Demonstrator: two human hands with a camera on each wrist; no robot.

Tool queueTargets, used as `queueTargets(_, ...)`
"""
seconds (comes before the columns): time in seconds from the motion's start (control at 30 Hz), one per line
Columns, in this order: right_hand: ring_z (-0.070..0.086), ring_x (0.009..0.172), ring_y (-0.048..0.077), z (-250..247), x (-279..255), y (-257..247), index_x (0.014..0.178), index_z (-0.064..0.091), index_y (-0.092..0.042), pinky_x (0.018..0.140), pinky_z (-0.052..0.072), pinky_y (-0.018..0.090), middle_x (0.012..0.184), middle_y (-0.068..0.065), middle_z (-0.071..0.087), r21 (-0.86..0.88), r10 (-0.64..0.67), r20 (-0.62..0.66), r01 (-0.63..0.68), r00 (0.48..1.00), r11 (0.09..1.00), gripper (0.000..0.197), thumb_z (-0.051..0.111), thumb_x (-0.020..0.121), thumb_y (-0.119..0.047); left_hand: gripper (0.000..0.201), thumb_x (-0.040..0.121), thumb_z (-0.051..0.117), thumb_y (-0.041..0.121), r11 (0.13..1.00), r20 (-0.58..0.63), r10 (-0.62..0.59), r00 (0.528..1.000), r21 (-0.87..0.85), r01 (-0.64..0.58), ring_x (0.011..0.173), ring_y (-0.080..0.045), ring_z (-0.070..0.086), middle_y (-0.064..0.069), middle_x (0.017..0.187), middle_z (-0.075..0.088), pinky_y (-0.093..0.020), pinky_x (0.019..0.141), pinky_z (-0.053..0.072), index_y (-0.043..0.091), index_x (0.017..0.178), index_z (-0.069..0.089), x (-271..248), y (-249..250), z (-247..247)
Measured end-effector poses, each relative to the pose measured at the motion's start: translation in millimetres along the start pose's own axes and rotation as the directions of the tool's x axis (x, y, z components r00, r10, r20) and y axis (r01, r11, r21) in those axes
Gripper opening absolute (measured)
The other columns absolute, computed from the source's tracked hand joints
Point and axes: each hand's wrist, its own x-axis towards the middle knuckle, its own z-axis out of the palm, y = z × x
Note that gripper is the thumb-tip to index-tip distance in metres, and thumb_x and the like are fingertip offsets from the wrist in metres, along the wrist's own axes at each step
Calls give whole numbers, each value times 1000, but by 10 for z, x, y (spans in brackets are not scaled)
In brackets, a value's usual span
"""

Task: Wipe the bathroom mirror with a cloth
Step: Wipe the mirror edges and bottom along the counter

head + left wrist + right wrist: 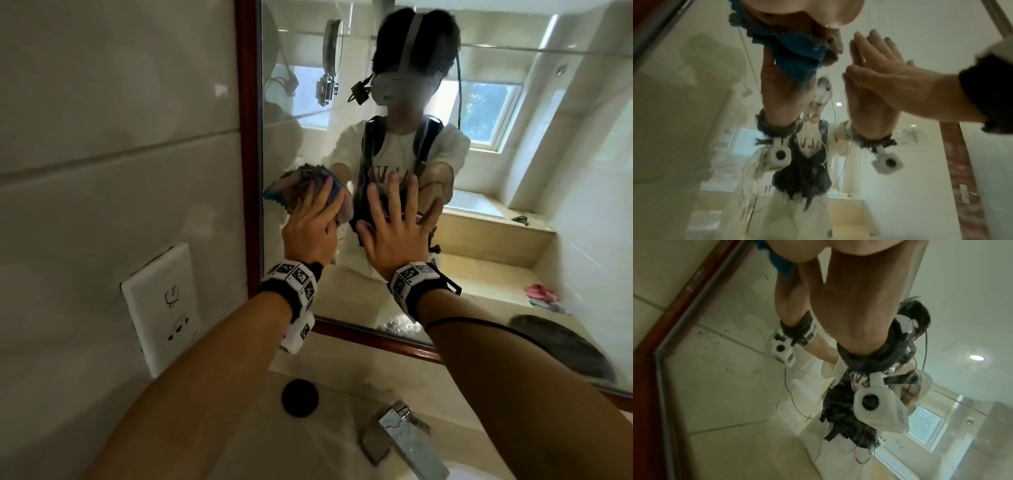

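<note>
The left hand [310, 228] presses a bunched cloth [301, 185] flat against the mirror [513, 178] near its left frame, fingers extended over the fabric, while the right hand [394, 226] lies released, fingers spread and straight, palm on the glass just beside it. This head view alone takes in the surroundings — the wooden frame [248, 137], a wall socket plate [162, 308] on the tiles to the left, the chrome faucet [404, 442] and a black round stopper [300, 397] on the counter below. The left wrist view looks up along the glass and shows what the head view hides: the cloth [797, 48] is blue with a brownish layer, squeezed between palm and mirror, and the right hand [890, 78] meets its own reflection edge-on, confirming contact. The right wrist view shows mostly the heel of the right hand [849, 253] close to the lens and only a blue corner of the cloth [781, 264] — but it reveals dark specks on the glass near the frame's lower corner.
</note>
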Motion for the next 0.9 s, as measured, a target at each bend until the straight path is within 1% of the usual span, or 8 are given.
queueTargets(0.1, 16, 147, 39, 37, -24, -10, 155, 23, -26, 106, 15, 75, 161, 11, 18, -15, 5, -30, -5, 1000, 1000, 64, 30, 99, -57, 44, 87, 49, 8, 1000, 73, -7, 997, -8, 7, 133, -30, 48, -6, 141, 55, -44, 96, 52, 17, 127, 66, -402, -17, 60)
queueTargets(0.23, 19, 146, 41, 73, -35, -26, 154, 24, -25, 105, 14, 77, 160, 12, 21, -5, 2, -64, -2, 998, 1000, 63, 31, 100, -55, 53, 75, 68, -5, 1000, 115, 11, 993, -15, -9, 130, -33, 50, -9, 139, 57, -48, 93, 53, 14, 125, 67, -754, -40, 118)
queueTargets(0.37, 19, 146, 43, 96, -52, -38, 155, 23, -24, 104, 15, 77, 160, 13, 21, -4, 5, -71, -5, 997, 1000, 63, 30, 100, -54, 46, 83, 51, 5, 999, 161, 23, 987, -47, -16, 133, -32, 46, -8, 140, 55, -53, 93, 51, 14, 125, 67, -1059, -52, 181)
queueTargets(0.47, 17, 146, 43, 106, -61, -50, 155, 19, -25, 104, 15, 77, 161, 12, 19, -1, 14, -62, -14, 998, 1000, 63, 28, 100, -55, 48, 85, 49, 4, 997, 192, 38, 981, -67, -26, 137, -31, 40, -9, 144, 51, -55, 97, 48, 15, 128, 65, -1184, -101, 215)
queueTargets(0.57, 17, 146, 43, 111, -54, -49, 155, 19, -24, 103, 16, 78, 161, 13, 18, -4, 14, -61, -15, 998, 1000, 63, 29, 100, -54, 53, 82, 53, -3, 991, 221, 101, 970, -103, -80, 141, -32, 33, -11, 147, 48, -57, 108, 38, 15, 132, 61, -1116, -178, 175)
queueTargets(0.63, 16, 146, 44, 109, -48, -51, 156, 19, -23, 103, 16, 78, 161, 13, 17, -3, 17, -53, -18, 998, 1000, 64, 29, 101, -54, 52, 84, 48, -2, 990, 205, 117, 972, -105, -96, 140, -34, 32, -13, 146, 49, -57, 110, 35, 13, 131, 62, -963, -205, 102)
queueTargets(0.8, 15, 146, 45, 75, -47, -76, 156, 19, -22, 104, 14, 78, 161, 14, 16, 17, 26, -27, -25, 999, 1000, 63, 31, 101, -51, 48, 86, 42, 1, 989, 49, -88, 995, -114, 93, 139, -42, 32, -21, 146, 46, -57, 112, 32, 11, 127, 64, -142, -343, -96)
queueTargets(0.9, 12, 146, 47, 30, -49, -155, 155, 19, -21, 104, 13, 78, 161, 16, 14, 8, 58, 27, -58, 998, 998, 62, 30, 101, -48, 46, 88, 44, -1, 989, 28, -92, 995, -110, 95, 140, -44, 30, -21, 148, 44, -59, 112, 32, 12, 127, 65, 100, -433, -201)
